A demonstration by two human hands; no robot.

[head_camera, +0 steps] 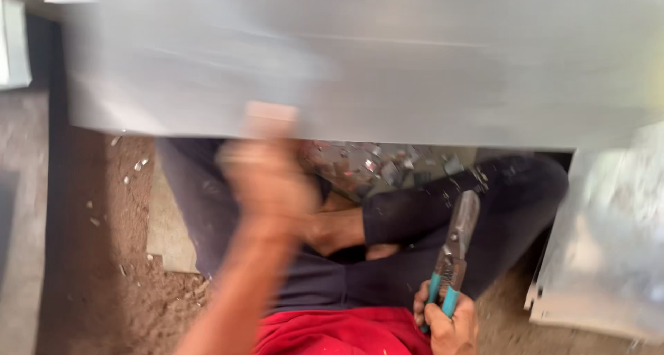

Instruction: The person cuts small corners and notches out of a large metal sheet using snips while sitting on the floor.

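Note:
A large grey metal sheet [360,57] spans the top of the view, blurred by motion. My left hand [266,171] reaches up to its lower edge and grips it, thumb on the sheet. My right hand [448,320], low at the right, holds a pair of tin snips [453,255] by the teal handles, with the metal jaws pointing up and away from the sheet. I sit cross-legged on the ground in dark trousers [443,216] and a red shirt [339,331].
Small metal offcuts [377,162] lie scattered on the ground beyond my legs. Another pale metal sheet [609,251] lies at the right. Brown dirt floor [104,258] with a few scraps is at the left, and a flat board [169,230] lies under my left leg.

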